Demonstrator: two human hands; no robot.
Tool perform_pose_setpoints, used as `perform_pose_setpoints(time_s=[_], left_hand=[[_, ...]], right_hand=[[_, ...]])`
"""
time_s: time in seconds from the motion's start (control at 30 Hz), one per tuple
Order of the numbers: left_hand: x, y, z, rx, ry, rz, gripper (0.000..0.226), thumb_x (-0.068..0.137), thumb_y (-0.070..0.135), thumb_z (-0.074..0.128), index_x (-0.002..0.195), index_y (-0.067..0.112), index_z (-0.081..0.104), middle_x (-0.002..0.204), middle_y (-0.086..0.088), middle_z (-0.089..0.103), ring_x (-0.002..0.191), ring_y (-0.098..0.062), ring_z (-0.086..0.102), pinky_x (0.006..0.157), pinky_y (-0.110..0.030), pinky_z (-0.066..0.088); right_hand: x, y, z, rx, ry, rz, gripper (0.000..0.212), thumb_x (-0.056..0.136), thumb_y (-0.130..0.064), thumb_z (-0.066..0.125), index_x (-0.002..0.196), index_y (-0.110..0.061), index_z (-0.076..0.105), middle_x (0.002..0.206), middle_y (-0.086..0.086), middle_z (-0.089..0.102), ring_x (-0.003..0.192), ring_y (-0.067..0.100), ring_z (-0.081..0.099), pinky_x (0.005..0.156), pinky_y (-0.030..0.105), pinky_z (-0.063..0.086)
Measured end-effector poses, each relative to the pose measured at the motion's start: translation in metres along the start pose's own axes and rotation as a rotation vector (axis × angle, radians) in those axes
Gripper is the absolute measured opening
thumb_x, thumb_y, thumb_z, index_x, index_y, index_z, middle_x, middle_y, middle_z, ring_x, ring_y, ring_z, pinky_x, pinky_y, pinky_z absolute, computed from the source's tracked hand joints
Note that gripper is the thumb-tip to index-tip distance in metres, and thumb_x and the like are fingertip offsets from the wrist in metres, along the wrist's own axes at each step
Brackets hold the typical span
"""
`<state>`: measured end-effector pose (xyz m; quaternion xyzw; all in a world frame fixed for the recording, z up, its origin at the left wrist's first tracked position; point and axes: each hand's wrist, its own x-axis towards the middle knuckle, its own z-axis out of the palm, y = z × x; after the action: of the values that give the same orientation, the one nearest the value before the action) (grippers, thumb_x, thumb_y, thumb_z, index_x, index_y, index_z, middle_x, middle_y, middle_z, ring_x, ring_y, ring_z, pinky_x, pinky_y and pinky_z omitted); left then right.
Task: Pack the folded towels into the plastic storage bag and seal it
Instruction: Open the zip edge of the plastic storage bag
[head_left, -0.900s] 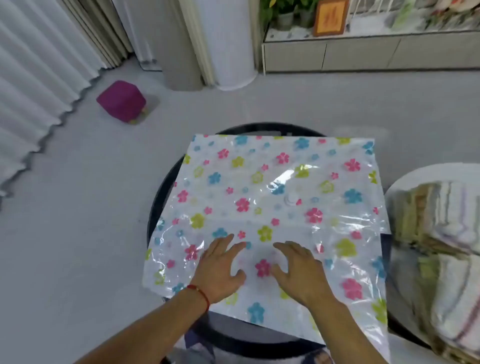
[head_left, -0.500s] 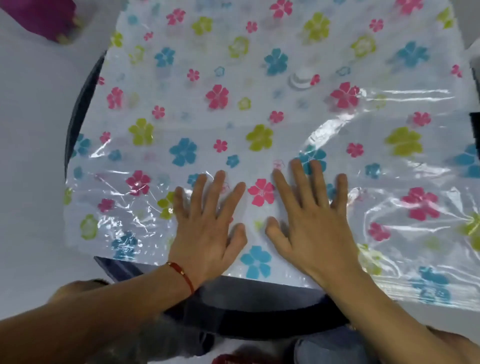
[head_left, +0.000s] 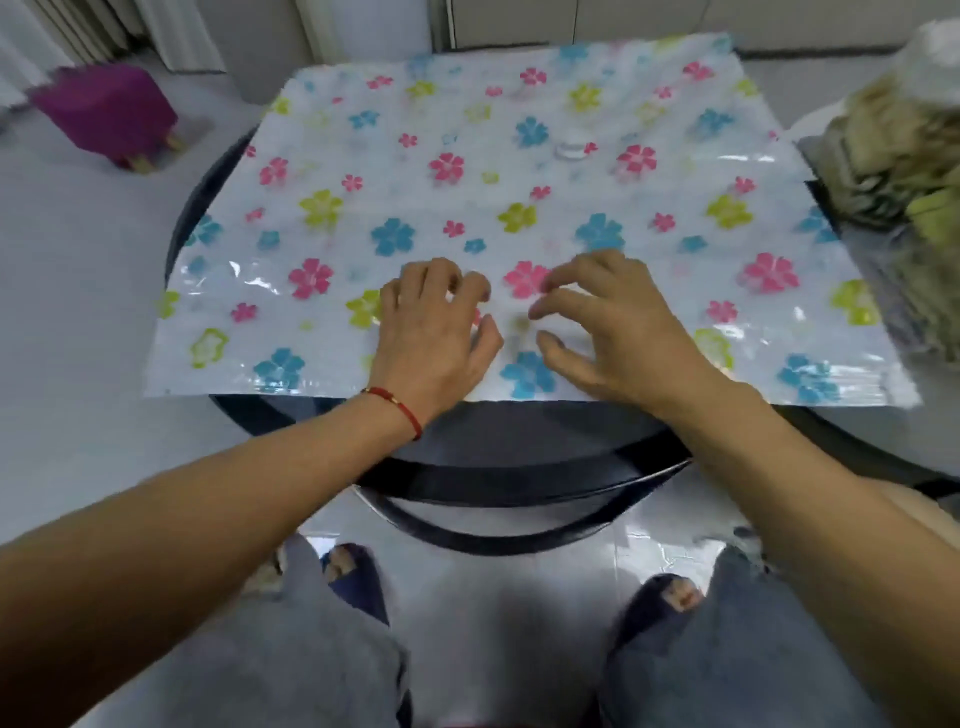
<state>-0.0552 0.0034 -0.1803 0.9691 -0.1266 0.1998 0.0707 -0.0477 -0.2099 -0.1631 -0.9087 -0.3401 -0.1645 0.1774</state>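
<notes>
A flat plastic storage bag (head_left: 519, 208) printed with pink, blue and yellow flowers lies spread over a round dark table (head_left: 519, 441). It has a round white valve (head_left: 569, 150) near its middle. My left hand (head_left: 436, 332) and my right hand (head_left: 613, 332) rest side by side on the bag near its front edge, fingers curled and fingertips on the plastic, with nothing gripped. A stack of folded towels (head_left: 904, 171), blurred, sits at the right edge of the view beside the bag.
A magenta stool (head_left: 111, 114) stands on the grey floor at the back left. A cabinet front and curtains line the back. My knees and blue slippers show below the table's near rim.
My fingers, flat and spread on the bag before, have curled inward. The view has pulled back and tilted, so the table rim and my legs now show.
</notes>
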Motion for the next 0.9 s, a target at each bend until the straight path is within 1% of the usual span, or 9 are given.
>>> perform_pose_setpoints(time_s=[0.1, 0.17, 0.23, 0.4, 0.53, 0.6, 0.7, 0.83, 0.9], left_hand=[[-0.001, 0.006, -0.006, 0.061, -0.043, 0.046, 0.025, 0.093, 0.030, 0.043, 0.085, 0.012, 0.059, 0.082, -0.007, 0.054, 0.080, -0.030, 0.050, 0.065, -0.041, 0.032], [-0.001, 0.009, -0.011, 0.053, -0.109, 0.107, 0.026, 0.095, 0.032, 0.042, 0.085, 0.012, 0.057, 0.081, -0.006, 0.053, 0.079, -0.031, 0.050, 0.063, -0.042, 0.035], [0.002, 0.008, -0.014, 0.041, -0.177, 0.198, 0.027, 0.094, 0.039, 0.043, 0.093, 0.016, 0.057, 0.089, -0.004, 0.055, 0.084, -0.030, 0.051, 0.065, -0.040, 0.037], [0.008, -0.005, -0.021, -0.180, -0.376, 0.390, 0.048, 0.083, 0.067, 0.043, 0.110, 0.033, 0.063, 0.116, 0.005, 0.057, 0.104, -0.020, 0.050, 0.082, -0.042, 0.043], [0.019, -0.010, -0.023, -0.266, -0.401, 0.441, 0.048, 0.075, 0.074, 0.049, 0.105, 0.041, 0.066, 0.114, 0.011, 0.056, 0.105, -0.014, 0.048, 0.084, -0.044, 0.044], [0.034, -0.006, -0.027, -0.302, -0.481, 0.449, 0.039, 0.076, 0.070, 0.054, 0.097, 0.040, 0.068, 0.110, 0.012, 0.056, 0.102, -0.013, 0.049, 0.085, -0.042, 0.044], [0.053, 0.001, -0.033, -0.280, -0.606, 0.552, 0.020, 0.084, 0.051, 0.063, 0.087, 0.033, 0.071, 0.102, 0.007, 0.061, 0.092, -0.012, 0.053, 0.084, -0.039, 0.047], [0.048, 0.010, -0.033, -0.125, -0.588, 0.597, 0.011, 0.084, 0.032, 0.058, 0.082, 0.022, 0.065, 0.090, 0.003, 0.057, 0.081, -0.018, 0.053, 0.073, -0.039, 0.049], [0.045, 0.020, -0.032, -0.077, -0.636, 0.587, 0.006, 0.082, 0.021, 0.055, 0.080, 0.015, 0.057, 0.084, -0.001, 0.052, 0.074, -0.023, 0.052, 0.066, -0.042, 0.047]], right_hand=[[-0.018, -0.022, -0.009, 0.035, -0.241, -0.025, 0.035, 0.090, -0.042, 0.075, 0.115, -0.017, 0.076, 0.118, 0.007, 0.069, 0.105, 0.032, 0.062, 0.088, 0.050, 0.051], [-0.027, -0.029, -0.013, 0.016, -0.320, 0.029, 0.043, 0.094, -0.049, 0.068, 0.129, -0.023, 0.069, 0.130, 0.002, 0.063, 0.117, 0.026, 0.057, 0.096, 0.046, 0.049], [-0.031, -0.029, -0.019, -0.029, -0.313, 0.066, 0.040, 0.099, -0.048, 0.062, 0.132, -0.027, 0.066, 0.130, -0.003, 0.063, 0.121, 0.022, 0.056, 0.093, 0.044, 0.051], [-0.021, -0.019, -0.027, -0.033, -0.318, 0.113, 0.028, 0.098, -0.045, 0.063, 0.112, -0.025, 0.077, 0.112, -0.005, 0.074, 0.105, 0.021, 0.064, 0.087, 0.042, 0.052], [-0.014, -0.004, -0.029, 0.073, -0.286, 0.213, 0.023, 0.093, -0.041, 0.072, 0.097, -0.021, 0.082, 0.107, -0.007, 0.078, 0.101, 0.019, 0.068, 0.089, 0.042, 0.052], [-0.011, -0.001, -0.025, 0.088, -0.288, 0.223, 0.022, 0.093, -0.040, 0.072, 0.096, -0.021, 0.082, 0.106, -0.004, 0.078, 0.101, 0.021, 0.068, 0.088, 0.043, 0.052], [-0.008, 0.000, -0.021, 0.065, -0.280, 0.211, 0.021, 0.094, -0.037, 0.071, 0.095, -0.019, 0.081, 0.103, -0.001, 0.078, 0.098, 0.024, 0.069, 0.086, 0.045, 0.053], [-0.011, 0.000, -0.018, 0.073, -0.267, 0.257, 0.019, 0.093, -0.033, 0.073, 0.097, -0.017, 0.081, 0.106, 0.000, 0.078, 0.103, 0.026, 0.067, 0.087, 0.045, 0.053], [-0.016, -0.006, -0.018, 0.105, -0.204, 0.280, 0.016, 0.092, -0.029, 0.074, 0.096, -0.014, 0.081, 0.103, 0.002, 0.078, 0.103, 0.027, 0.067, 0.086, 0.045, 0.053]])
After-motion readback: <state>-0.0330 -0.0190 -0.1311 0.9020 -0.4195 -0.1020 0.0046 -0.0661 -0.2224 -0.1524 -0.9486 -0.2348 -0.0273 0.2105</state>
